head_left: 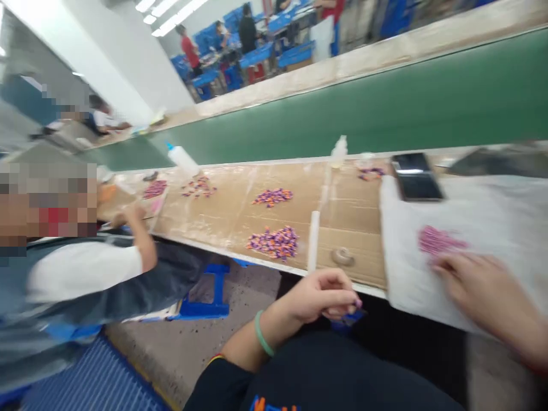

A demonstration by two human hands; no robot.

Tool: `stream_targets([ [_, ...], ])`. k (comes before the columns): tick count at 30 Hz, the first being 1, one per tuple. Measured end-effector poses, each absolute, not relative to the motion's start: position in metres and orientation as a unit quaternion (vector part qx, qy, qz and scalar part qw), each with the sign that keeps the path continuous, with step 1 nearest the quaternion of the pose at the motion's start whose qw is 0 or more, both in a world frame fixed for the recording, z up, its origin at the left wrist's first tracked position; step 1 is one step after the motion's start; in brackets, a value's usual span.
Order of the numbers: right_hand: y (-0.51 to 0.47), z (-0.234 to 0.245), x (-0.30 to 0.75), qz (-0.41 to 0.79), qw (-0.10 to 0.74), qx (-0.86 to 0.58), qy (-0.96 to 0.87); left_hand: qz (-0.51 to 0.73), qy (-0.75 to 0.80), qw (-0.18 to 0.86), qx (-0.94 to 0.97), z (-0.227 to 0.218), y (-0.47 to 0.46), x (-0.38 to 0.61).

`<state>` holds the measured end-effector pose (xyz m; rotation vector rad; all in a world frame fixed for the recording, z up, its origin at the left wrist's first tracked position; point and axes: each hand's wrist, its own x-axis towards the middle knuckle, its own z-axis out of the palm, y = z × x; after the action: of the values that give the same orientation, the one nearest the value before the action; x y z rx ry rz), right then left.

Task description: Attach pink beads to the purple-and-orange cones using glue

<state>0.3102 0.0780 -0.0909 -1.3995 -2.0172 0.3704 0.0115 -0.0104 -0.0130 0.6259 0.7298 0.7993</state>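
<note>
My left hand (327,297), with a green bangle on its wrist, is in front of the table edge. Its thumb and forefinger are pinched on a small purple piece (358,303), too small to make out further. On the right, my right hand (483,285) rests at the near edge of a pile of small pink pieces (439,240). Its fingers are bent together, and whatever is between them is hidden. Under the pile lies a white cloth (402,268). Left of my left hand is a pile of small purple and orange pieces (276,242).
Beyond the cardboard-covered tabletop (214,217) runs a green belt (291,131). A white bottle (339,152), a phone (417,177), a tape roll (343,256) and a white strip (314,240) lie or stand around. A co-worker (85,268) sits at left, near a blue-capped bottle (183,160).
</note>
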Motion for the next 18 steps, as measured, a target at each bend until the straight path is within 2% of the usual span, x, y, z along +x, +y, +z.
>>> stream_targets([
  [3, 0.065, -0.066, 0.305, 0.382, 0.366, -0.575, -0.624, 0.373, 0.379, 0.792, 0.299, -0.008, -0.009, 0.014],
  [5, 0.062, -0.054, 0.299, 0.541, 0.467, -0.526, -0.461, 0.375, 0.404, 0.777, 0.303, -0.007, -0.003, 0.016],
  [13, 0.055, -0.037, 0.299, 0.609, 0.494, -0.475, -0.400, 0.351, 0.426, 0.752, 0.361, -0.012, 0.005, 0.026],
  [18, 0.035, -0.024, 0.283, 0.625, 0.500, -0.435, -0.413, 0.368, 0.455, 0.682, 0.438, -0.006, 0.013, 0.051],
])
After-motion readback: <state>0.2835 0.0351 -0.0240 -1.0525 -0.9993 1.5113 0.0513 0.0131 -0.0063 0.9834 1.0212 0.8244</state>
